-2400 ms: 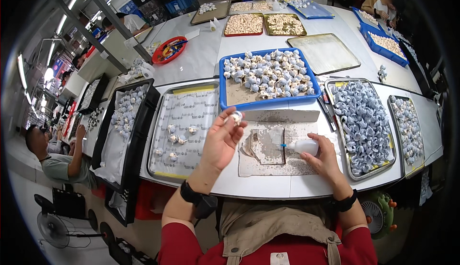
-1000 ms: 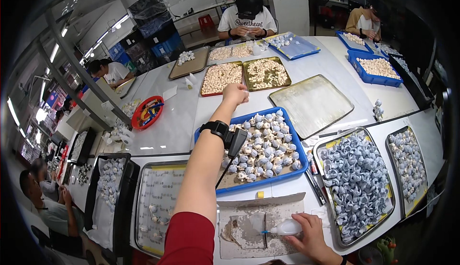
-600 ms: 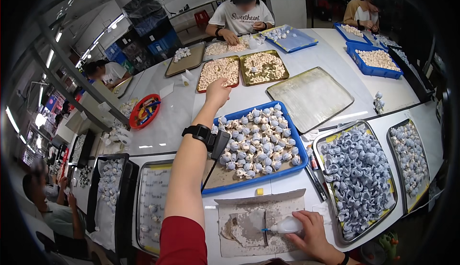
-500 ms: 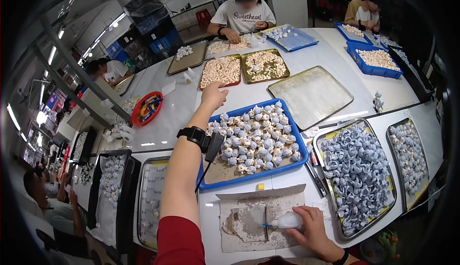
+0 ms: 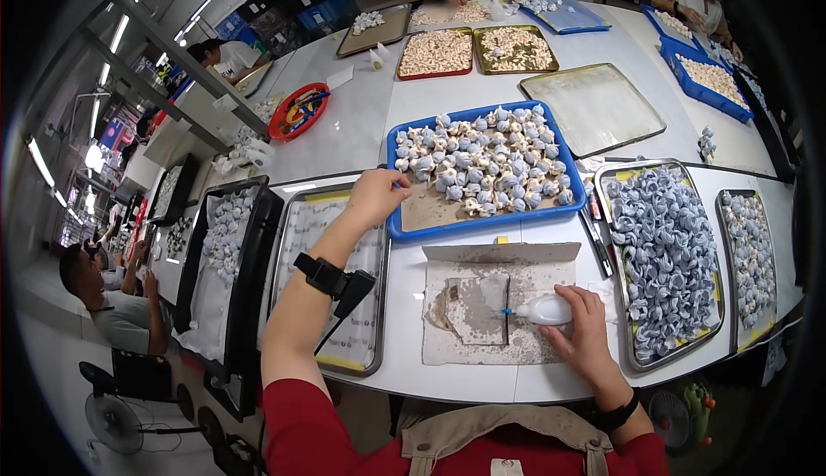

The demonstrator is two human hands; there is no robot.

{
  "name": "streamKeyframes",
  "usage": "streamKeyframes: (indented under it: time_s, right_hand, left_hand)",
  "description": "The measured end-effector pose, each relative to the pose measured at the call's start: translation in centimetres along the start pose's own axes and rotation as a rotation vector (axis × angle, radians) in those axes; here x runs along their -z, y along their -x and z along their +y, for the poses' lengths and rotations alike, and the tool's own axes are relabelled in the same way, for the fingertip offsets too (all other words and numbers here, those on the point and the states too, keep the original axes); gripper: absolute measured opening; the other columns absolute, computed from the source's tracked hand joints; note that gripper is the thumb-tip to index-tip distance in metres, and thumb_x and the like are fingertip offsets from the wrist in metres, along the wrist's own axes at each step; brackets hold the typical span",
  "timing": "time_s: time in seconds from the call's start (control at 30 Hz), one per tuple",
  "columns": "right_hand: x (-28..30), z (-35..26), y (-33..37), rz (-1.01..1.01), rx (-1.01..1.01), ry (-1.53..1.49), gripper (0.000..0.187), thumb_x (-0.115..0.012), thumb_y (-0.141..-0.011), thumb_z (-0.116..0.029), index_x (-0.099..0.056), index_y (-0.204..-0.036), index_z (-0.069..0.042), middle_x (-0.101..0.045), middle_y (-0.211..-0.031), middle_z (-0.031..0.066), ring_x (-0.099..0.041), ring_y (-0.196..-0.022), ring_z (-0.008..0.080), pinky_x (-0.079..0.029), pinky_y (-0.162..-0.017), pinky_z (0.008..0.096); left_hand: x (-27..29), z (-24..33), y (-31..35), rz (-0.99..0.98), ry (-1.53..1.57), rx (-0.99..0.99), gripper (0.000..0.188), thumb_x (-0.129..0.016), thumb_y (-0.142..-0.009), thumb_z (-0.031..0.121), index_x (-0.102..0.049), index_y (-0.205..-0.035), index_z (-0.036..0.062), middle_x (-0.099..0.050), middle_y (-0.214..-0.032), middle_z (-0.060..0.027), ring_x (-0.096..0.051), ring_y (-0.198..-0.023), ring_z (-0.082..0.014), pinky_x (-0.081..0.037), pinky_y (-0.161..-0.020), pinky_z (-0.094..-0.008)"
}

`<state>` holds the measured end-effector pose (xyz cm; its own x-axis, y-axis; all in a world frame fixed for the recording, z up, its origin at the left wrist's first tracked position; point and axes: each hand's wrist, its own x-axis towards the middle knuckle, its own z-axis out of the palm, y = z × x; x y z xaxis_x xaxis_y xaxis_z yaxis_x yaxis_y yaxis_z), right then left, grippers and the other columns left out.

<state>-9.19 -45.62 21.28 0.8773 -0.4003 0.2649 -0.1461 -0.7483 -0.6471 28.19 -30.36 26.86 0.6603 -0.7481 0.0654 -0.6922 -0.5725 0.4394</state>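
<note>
My left hand (image 5: 373, 198) is over the left edge of a blue tray (image 5: 492, 225), thumb and fingers pinched together; anything between them is too small to make out. The tray holds many small figures (image 5: 503, 162) in pale blue and cream. My right hand (image 5: 587, 330) grips a white squeeze bottle (image 5: 551, 310) with a thin blue tip, lying on its side and pointing left. Its tip is over a stained, creased cardboard sheet (image 5: 447, 351) near the table's front.
To the right, a metal tray (image 5: 632, 357) holds blue-grey curled pieces, with a narrower tray (image 5: 747, 257) of figures beyond. Left are a metal tray (image 5: 372, 364) and a black bin (image 5: 271, 218). Further back stand a red basket (image 5: 275, 123) and trays of cream pieces (image 5: 435, 51); co-workers sit around.
My left hand has drawn back from the far tray of cream pieces to the blue tray's left edge. My right hand still holds the bottle over the cardboard. The view has tilted down.
</note>
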Motion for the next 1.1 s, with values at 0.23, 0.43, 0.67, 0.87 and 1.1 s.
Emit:
streamKeyframes:
  time_s: [0.23, 0.43, 0.67, 0.87, 1.1]
  right_hand:
    - [-0.5, 0.3, 0.0, 0.018, 0.041, 0.013, 0.063, -0.075, -0.067, -0.012, -0.049, -0.123, -0.005, -0.052, -0.116, 0.0167, -0.048, -0.107, 0.0337, -0.037, -0.093, 0.0421]
    - [-0.3, 0.8, 0.1, 0.025, 0.06, 0.024, 0.062, -0.075, -0.067, -0.011, -0.05, -0.123, -0.005, -0.053, -0.116, 0.0169, -0.048, -0.108, 0.0341, -0.038, -0.094, 0.042]
    - [-0.5, 0.6, 0.2, 0.017, 0.067, 0.039, 0.059, -0.075, -0.069, -0.015, -0.05, -0.122, -0.004, -0.052, -0.116, 0.0171, -0.048, -0.109, 0.034, -0.037, -0.094, 0.0427]
    - [-0.6, 1.1, 0.2, 0.052, 0.046, -0.04, 0.047, -0.068, -0.079, -0.021, -0.053, -0.119, -0.002, -0.056, -0.109, 0.0174, -0.05, -0.103, 0.0336, -0.038, -0.091, 0.0409]
    - [-0.7, 0.4, 0.4, 0.069, 0.039, -0.105, 0.043, -0.068, -0.077, -0.02, -0.056, -0.115, -0.003, -0.058, -0.1, 0.0147, -0.052, -0.093, 0.0294, -0.041, -0.083, 0.037]
  left_hand:
    - [-5.1, 4.4, -1.1, 0.251, 0.131, -0.033, 0.029, -0.071, -0.074, 0.024, -0.066, -0.094, 0.004, -0.064, -0.08, -0.0126, -0.063, -0.075, -0.0252, -0.049, -0.068, -0.0347]
    - [-5.2, 3.6, -2.3, 0.059, -0.14, 0.034, 0.023, -0.061, -0.072, 0.009, -0.063, -0.094, 0.0053, -0.064, -0.089, -0.0185, -0.061, -0.085, -0.0354, -0.048, -0.077, -0.0431]
    - [-0.8, 3.0, 5.2, 0.161, 0.739, 0.194, 0.016, -0.058, -0.085, 0.004, -0.059, -0.101, 0.0017, -0.06, -0.089, -0.0075, -0.064, -0.079, -0.0146, -0.052, -0.07, -0.0248]
    - [-3.3, 8.3, 19.2, -0.244, 1.364, 0.282, 0.026, -0.059, -0.088, 0.005, -0.049, -0.113, 0.0025, -0.057, -0.102, -0.007, -0.064, -0.091, -0.017, -0.052, -0.075, -0.0242]
    - [-9.4, 9.7, 24.2, -0.279, 1.543, 0.289, 0.036, -0.057, -0.09, 0.003, -0.047, -0.124, 0.0029, -0.056, -0.113, -0.0095, -0.062, -0.096, -0.0163, -0.052, -0.077, -0.0232]
